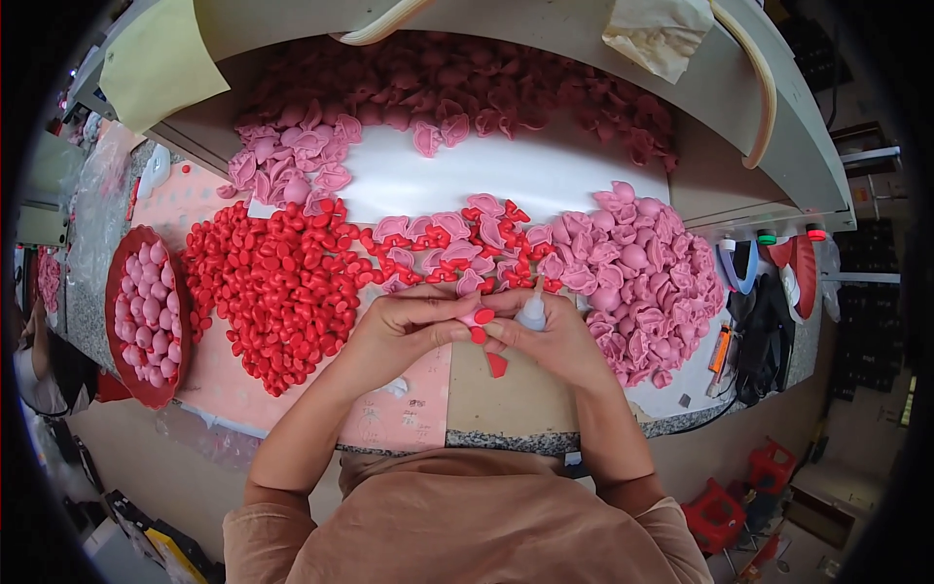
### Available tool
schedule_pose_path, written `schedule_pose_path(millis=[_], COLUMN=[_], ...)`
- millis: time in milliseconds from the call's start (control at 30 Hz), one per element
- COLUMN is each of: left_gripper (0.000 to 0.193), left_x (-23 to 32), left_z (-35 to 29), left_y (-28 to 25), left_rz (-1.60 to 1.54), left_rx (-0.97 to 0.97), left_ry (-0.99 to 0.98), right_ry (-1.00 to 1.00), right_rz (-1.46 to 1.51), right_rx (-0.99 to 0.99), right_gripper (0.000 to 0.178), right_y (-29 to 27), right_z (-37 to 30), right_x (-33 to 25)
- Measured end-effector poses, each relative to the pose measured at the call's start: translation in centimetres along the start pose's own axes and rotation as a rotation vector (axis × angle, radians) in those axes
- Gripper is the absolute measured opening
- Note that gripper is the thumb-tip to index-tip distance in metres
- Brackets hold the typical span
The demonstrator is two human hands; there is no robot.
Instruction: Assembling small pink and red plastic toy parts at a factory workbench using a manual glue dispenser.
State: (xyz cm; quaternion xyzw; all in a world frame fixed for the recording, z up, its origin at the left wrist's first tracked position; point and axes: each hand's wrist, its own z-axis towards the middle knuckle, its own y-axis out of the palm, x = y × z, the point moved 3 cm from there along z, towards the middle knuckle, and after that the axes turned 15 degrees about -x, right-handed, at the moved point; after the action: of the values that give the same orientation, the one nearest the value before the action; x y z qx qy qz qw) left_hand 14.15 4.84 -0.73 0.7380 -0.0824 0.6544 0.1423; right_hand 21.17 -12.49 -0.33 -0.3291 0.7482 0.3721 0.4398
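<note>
Close together over the front of the bench are my left hand (409, 331) and my right hand (559, 341). A small pink piece (471, 318) is pinched in my left fingers, with a glossy red piece (484, 316) against its end. My right hand is closed on a translucent squeeze bottle (531, 312) whose thin nozzle points up and away from me. Its fingertips also meet the red parts, where a second red bit (478, 335) shows. Just below lies a flat red scrap (497, 365). Beyond my hands, pink shell-shaped pieces (459, 251) lie mixed with red ones.
A large heap of red pieces (282, 292) spreads at left, beside a red basket (125, 255) of round pink pieces. Pink shells pile up at right (647, 282) and under the hood (467, 83). An orange tube (720, 348) and black cable (766, 336) lie far right.
</note>
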Motion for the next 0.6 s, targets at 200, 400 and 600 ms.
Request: schedule_pose_path(millis=[200,400,600], left_gripper=[0.035,0.033,0.034], left_x=[0.21,0.26,0.09], left_z=[-0.02,-0.11,-0.27], left_y=[-0.28,-0.35,-0.21], left_rz=[0.098,0.116,0.227], left_rx=[-0.043,-0.101,-0.13], left_ry=[0.066,0.135,0.121], right_ry=[0.028,0.013,0.02], right_rz=[0.044,0.024,0.084], right_rx=[-0.075,-0.126,-0.149], right_gripper=[0.023,0.022,0.024], right_y=[0.15,0.56,0.61], right_z=[-0.11,-0.36,-0.8], right_x=[0.0,-0.18,0.46])
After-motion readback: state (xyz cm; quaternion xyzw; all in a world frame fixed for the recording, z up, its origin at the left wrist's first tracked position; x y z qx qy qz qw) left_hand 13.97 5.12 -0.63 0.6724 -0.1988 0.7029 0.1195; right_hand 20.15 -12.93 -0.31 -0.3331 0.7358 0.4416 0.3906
